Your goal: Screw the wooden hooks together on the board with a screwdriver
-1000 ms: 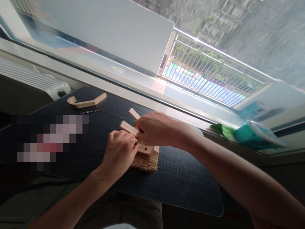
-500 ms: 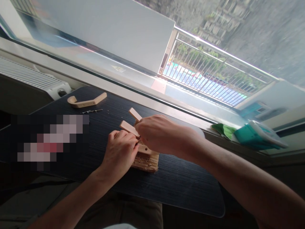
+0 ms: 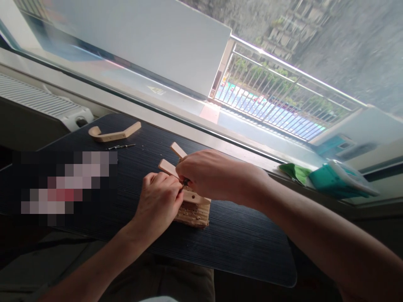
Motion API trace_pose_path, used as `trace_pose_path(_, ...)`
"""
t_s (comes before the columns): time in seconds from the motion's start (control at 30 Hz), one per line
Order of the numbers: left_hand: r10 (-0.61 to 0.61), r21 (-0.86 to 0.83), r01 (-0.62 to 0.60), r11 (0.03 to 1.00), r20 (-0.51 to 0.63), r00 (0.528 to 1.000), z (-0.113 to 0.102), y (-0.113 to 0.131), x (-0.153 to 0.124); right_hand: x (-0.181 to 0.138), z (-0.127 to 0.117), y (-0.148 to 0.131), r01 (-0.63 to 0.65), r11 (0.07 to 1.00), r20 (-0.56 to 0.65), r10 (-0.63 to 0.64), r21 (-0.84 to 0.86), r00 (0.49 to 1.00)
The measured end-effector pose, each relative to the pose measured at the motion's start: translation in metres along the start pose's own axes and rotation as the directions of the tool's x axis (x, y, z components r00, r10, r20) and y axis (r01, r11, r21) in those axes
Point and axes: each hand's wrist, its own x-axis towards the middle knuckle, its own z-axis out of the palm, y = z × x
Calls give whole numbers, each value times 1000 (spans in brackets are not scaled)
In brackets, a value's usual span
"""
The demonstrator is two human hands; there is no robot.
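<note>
On the table, a thick wooden block point(image 3: 192, 218), its face full of small holes, lies under a light wooden piece point(image 3: 197, 197) with a round hole. My left hand point(image 3: 160, 199) is closed on this wooden piece, fingers curled over its left part. Just above, my right hand point(image 3: 217, 174) forms a fist around a thin dark metal tool point(image 3: 185, 181). Only a short bit of the tool shows, close to my left thumb; its kind is hidden. Two light wooden bars, a nearer one point(image 3: 166, 166) and a farther one point(image 3: 178, 150), stick out to the left beyond my hands.
A curved wooden piece point(image 3: 116, 135) and a slim metal bit point(image 3: 121, 147) lie at the dark table's point(image 3: 245, 247) far left. A blurred patch hides part of its left side. Beyond are a window sill, a radiator point(image 3: 47, 100), a green cloth point(image 3: 294, 172) and a teal box point(image 3: 336, 180).
My right fist has shifted and turned slightly, uncovering a little more of the dark metal tool. My left hand and the block stay almost in place.
</note>
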Motion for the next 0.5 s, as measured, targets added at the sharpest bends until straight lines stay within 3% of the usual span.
trace_pose_path(0.1, 3, -4, -3, 1000, 4, 1000, 1, 0, 0, 4, 1, 0, -10, 1000, 17, 10, 10, 1000)
trace_pose_path(0.3, -7, -5, 7, 1000, 28, 1000, -2, 1, 0, 5, -2, 0, -150, 989, 59, 149, 9, 987)
trace_pose_path(0.5, 13, -6, -14, 1000, -5, 1000, -3, 0, -1, -1, -6, -3, -38, 999, -14, 38, -26, 999)
